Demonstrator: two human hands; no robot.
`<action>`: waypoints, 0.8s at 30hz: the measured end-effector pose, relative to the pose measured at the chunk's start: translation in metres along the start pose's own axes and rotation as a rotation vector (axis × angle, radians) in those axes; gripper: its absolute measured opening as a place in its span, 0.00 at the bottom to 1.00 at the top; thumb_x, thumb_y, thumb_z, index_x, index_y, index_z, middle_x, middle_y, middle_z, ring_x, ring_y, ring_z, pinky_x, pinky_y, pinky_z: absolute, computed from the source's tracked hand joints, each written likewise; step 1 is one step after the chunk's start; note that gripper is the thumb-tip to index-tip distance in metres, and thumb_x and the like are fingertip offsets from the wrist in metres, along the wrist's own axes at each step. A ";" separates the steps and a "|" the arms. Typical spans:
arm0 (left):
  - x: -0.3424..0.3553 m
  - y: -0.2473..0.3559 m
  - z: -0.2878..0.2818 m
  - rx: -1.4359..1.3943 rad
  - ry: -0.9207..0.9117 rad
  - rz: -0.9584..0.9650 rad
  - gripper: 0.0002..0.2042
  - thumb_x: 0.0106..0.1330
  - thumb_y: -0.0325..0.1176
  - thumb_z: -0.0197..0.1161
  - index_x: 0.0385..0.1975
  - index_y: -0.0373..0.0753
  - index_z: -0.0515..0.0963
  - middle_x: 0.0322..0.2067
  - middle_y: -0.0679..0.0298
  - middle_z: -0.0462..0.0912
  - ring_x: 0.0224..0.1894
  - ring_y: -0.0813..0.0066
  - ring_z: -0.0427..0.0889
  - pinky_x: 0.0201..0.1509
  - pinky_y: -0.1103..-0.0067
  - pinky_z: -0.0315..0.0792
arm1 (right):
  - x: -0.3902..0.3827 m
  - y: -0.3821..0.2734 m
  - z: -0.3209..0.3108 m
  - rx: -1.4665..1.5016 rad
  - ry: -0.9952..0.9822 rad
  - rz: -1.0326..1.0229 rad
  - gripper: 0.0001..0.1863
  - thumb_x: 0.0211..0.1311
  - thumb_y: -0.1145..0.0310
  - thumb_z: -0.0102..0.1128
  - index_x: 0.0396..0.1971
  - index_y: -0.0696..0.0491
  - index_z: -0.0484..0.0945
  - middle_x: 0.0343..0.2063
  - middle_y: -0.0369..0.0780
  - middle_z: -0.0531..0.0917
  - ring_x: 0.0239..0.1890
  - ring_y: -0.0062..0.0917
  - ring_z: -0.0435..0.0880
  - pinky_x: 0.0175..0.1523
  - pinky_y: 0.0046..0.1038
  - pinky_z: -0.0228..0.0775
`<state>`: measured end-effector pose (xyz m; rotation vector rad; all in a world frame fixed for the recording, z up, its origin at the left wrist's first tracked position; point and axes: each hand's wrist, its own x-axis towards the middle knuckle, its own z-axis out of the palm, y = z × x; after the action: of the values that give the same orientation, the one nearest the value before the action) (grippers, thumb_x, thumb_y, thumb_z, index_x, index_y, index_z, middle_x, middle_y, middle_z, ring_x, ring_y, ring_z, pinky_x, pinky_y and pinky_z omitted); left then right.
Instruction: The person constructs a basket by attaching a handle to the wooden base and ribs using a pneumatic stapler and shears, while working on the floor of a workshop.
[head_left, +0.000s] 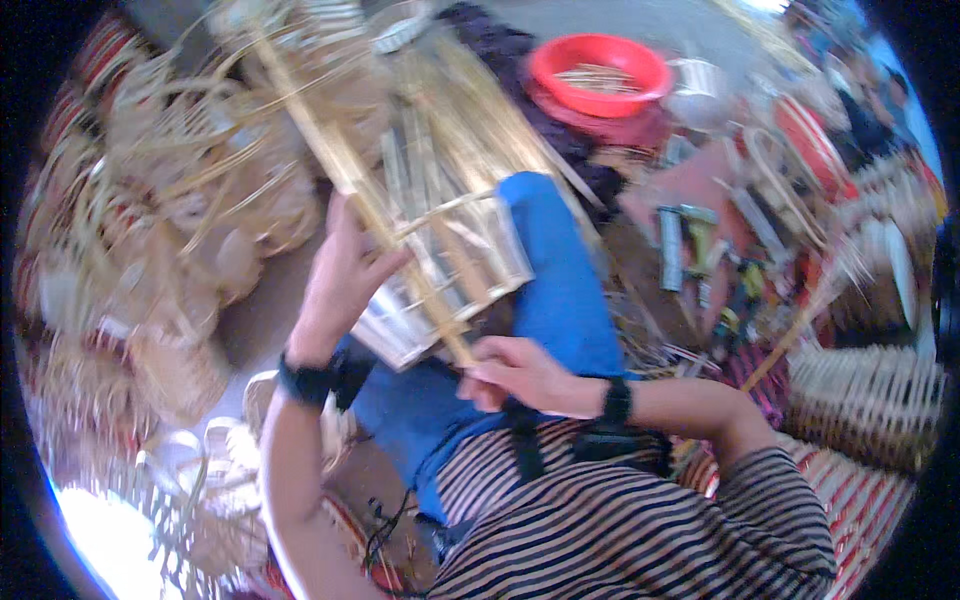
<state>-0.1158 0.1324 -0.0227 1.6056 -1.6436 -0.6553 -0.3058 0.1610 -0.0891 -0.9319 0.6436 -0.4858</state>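
A long, flat bamboo strip slants from the far left down to my lap. My right hand pinches its near end. Farther up, my left hand wraps round the strip, thumb on its right side and fingers partly hidden behind it. Under the strip, a pale slatted frame of wooden or bamboo pieces rests on my blue-covered legs. I cannot tell whether the strip is fastened to the frame. Motion blurs the picture somewhat.
Woven baskets pile up along the left. Ahead lies a bundle of bamboo strips. Beyond my knee stands a red basin with short sticks inside. Tools and small items clutter the right, near a ribbed basket.
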 end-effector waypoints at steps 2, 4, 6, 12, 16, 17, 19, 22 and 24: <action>-0.022 0.006 -0.001 0.113 0.168 0.289 0.33 0.38 0.35 0.62 0.48 0.37 0.57 0.36 0.58 0.67 0.35 0.71 0.70 0.35 0.79 0.68 | 0.010 0.002 0.016 0.057 0.004 -0.016 0.10 0.55 0.68 0.44 0.33 0.59 0.66 0.19 0.39 0.76 0.16 0.17 0.73 0.19 0.16 0.66; -0.041 0.012 0.005 0.453 0.085 0.218 0.38 0.32 0.40 0.63 0.50 0.39 0.57 0.34 0.58 0.67 0.34 0.67 0.70 0.34 0.77 0.67 | 0.014 0.000 0.013 0.040 -0.055 0.073 0.10 0.55 0.66 0.44 0.32 0.57 0.67 0.17 0.38 0.75 0.16 0.18 0.74 0.18 0.16 0.66; -0.050 0.013 0.013 0.606 0.039 0.174 0.44 0.26 0.44 0.65 0.51 0.41 0.57 0.32 0.58 0.66 0.33 0.63 0.69 0.33 0.75 0.66 | 0.001 -0.002 -0.017 -0.227 -0.101 0.088 0.09 0.53 0.67 0.46 0.28 0.57 0.69 0.15 0.38 0.75 0.16 0.18 0.75 0.19 0.17 0.67; -0.065 0.016 0.019 0.599 0.087 0.160 0.44 0.24 0.45 0.66 0.51 0.43 0.59 0.31 0.58 0.66 0.33 0.60 0.68 0.35 0.73 0.65 | -0.070 -0.008 -0.218 -1.033 1.097 -0.109 0.08 0.44 0.75 0.49 0.28 0.58 0.67 0.19 0.38 0.72 0.20 0.20 0.71 0.23 0.20 0.63; -0.067 0.016 0.028 0.711 0.017 0.161 0.42 0.27 0.46 0.64 0.50 0.43 0.59 0.29 0.58 0.64 0.32 0.61 0.65 0.37 0.72 0.62 | -0.121 0.022 -0.318 -1.254 1.383 0.285 0.08 0.44 0.74 0.50 0.27 0.58 0.67 0.18 0.38 0.72 0.18 0.20 0.70 0.22 0.20 0.62; -0.067 0.013 0.028 0.721 0.014 0.162 0.42 0.28 0.47 0.64 0.51 0.43 0.58 0.29 0.58 0.63 0.32 0.61 0.64 0.37 0.72 0.61 | -0.126 0.029 -0.332 -1.253 1.388 0.368 0.07 0.44 0.74 0.50 0.27 0.58 0.67 0.18 0.37 0.72 0.18 0.20 0.70 0.22 0.20 0.62; -0.067 0.010 0.026 0.748 0.020 0.158 0.42 0.30 0.48 0.62 0.52 0.43 0.56 0.29 0.58 0.62 0.32 0.61 0.62 0.37 0.71 0.60 | -0.127 0.037 -0.349 -1.234 1.371 0.459 0.07 0.44 0.74 0.50 0.27 0.57 0.67 0.17 0.37 0.72 0.17 0.19 0.69 0.21 0.20 0.62; -0.063 0.012 0.024 0.748 0.007 0.149 0.45 0.28 0.50 0.63 0.53 0.42 0.53 0.31 0.57 0.62 0.33 0.61 0.62 0.39 0.71 0.59 | -0.132 0.039 -0.368 -1.213 1.368 0.521 0.07 0.44 0.73 0.50 0.26 0.57 0.67 0.17 0.36 0.72 0.16 0.19 0.69 0.20 0.19 0.61; -0.062 0.014 0.026 0.729 -0.012 0.143 0.47 0.27 0.51 0.63 0.54 0.41 0.52 0.31 0.57 0.62 0.34 0.62 0.62 0.39 0.71 0.59 | -0.136 0.035 -0.375 -1.199 1.367 0.511 0.07 0.45 0.73 0.50 0.26 0.57 0.67 0.16 0.36 0.71 0.15 0.18 0.68 0.20 0.19 0.61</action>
<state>-0.1478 0.1918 -0.0368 1.9340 -2.1247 0.0360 -0.6590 0.0500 -0.2427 -1.3857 2.5279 -0.1620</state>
